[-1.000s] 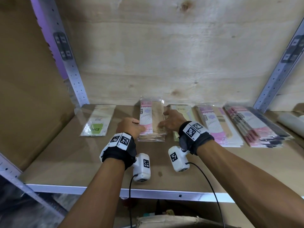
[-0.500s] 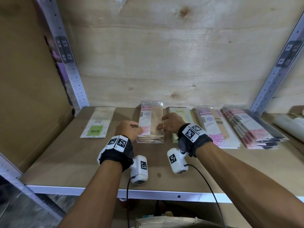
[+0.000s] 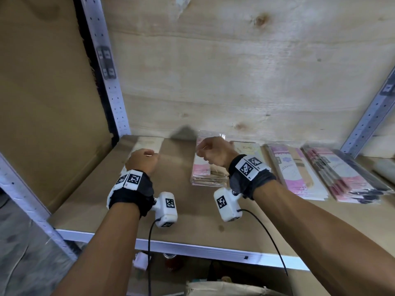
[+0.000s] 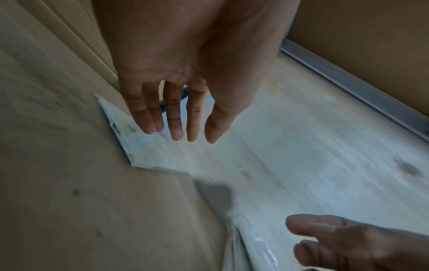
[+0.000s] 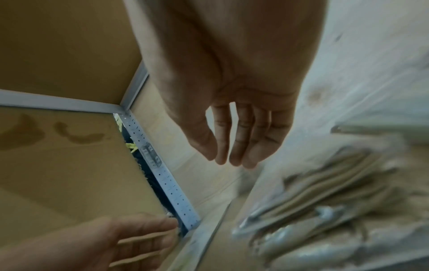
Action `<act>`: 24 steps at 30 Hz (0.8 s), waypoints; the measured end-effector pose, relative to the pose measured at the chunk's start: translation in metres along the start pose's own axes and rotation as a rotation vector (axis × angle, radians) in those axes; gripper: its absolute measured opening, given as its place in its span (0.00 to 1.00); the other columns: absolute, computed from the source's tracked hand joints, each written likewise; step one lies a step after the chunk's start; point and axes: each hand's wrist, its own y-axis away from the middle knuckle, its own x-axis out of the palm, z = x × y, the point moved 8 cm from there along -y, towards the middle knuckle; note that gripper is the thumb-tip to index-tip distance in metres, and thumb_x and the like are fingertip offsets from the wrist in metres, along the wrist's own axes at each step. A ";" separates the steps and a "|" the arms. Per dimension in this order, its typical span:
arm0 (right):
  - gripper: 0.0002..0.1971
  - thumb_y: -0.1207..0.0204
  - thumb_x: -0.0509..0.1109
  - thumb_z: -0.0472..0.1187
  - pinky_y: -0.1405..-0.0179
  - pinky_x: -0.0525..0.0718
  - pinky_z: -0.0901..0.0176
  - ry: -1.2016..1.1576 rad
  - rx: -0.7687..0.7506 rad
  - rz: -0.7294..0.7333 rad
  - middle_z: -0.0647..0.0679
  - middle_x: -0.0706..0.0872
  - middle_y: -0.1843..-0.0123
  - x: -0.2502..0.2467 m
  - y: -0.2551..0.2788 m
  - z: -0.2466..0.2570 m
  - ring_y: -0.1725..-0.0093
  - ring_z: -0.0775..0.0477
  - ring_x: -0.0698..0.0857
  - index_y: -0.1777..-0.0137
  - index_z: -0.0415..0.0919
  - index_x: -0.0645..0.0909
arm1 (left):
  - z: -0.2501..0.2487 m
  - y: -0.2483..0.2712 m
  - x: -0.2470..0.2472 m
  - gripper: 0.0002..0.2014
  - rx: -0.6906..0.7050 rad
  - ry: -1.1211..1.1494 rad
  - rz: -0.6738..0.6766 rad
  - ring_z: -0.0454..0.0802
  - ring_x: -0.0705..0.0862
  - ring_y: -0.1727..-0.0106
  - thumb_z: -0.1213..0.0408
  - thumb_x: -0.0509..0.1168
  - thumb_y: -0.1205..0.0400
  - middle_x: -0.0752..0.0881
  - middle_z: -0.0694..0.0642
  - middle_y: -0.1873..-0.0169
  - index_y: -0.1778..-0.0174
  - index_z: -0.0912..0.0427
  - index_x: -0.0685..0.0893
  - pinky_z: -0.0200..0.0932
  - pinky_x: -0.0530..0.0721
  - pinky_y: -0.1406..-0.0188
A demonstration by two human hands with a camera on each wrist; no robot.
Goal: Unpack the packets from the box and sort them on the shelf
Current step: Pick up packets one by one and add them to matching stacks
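Several stacks of flat plastic packets lie in a row at the back of the wooden shelf (image 3: 188,212). My left hand (image 3: 143,160) hovers over the pale green-label packet (image 3: 147,144) at the far left, fingers relaxed and straight, holding nothing; the wrist view shows this hand (image 4: 176,117) just above the packet (image 4: 144,146). My right hand (image 3: 211,149) floats above the pink and tan packet stack (image 3: 205,174), empty, fingers loosely extended. From the right wrist that hand (image 5: 236,143) hangs clear of the blurred stack (image 5: 325,201).
Right of the tan stack lie a yellowish packet pile (image 3: 248,148), a pink-and-white pile (image 3: 297,174) and a pink-and-dark pile (image 3: 346,176). Metal uprights (image 3: 111,86) frame the bay, plywood backs it. A cardboard panel (image 3: 49,103) closes the left side. A box top (image 3: 224,289) shows below the shelf.
Both hands have let go of the pink and tan stack and lifted off it. The left hand has swung left over the green-label packet; the right has risen above the stack.
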 end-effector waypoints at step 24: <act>0.08 0.23 0.69 0.29 0.74 0.72 0.63 -0.611 0.168 0.110 0.44 0.84 0.58 0.081 -0.011 0.028 0.70 0.52 0.76 0.48 0.40 0.86 | 0.030 -0.007 -0.031 0.12 -0.108 0.350 0.165 0.51 0.75 0.75 0.75 0.58 0.15 0.82 0.61 0.68 0.48 0.57 0.85 0.38 0.74 0.78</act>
